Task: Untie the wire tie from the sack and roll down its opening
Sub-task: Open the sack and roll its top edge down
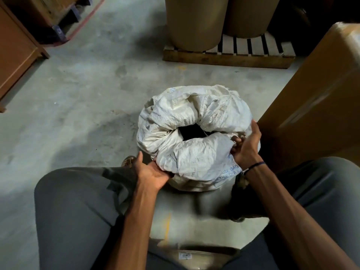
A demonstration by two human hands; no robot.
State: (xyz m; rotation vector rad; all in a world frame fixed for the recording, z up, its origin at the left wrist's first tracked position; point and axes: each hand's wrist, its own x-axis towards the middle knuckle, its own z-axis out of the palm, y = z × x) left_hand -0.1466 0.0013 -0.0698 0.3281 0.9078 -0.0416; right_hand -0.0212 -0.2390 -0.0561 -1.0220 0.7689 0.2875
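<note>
A dirty white woven sack [194, 121] stands on the concrete floor between my knees. Its top is rolled down into a thick ring around a small dark opening [191, 131]. Blue printed letters show on its near right side. My left hand [153, 170] grips the rolled rim at the near left, palm up, fingers tucked under the fabric. My right hand [246, 147] clasps the rim on the right, fingers curled into the folds. No wire tie is visible.
A tall brown cardboard box [315, 98] stands close on the right of the sack. Behind, two large brown drums [196, 22] rest on a wooden pallet [229, 55]. A brown wooden cabinet [15, 55] is at the left. My grey-trousered knees flank the sack.
</note>
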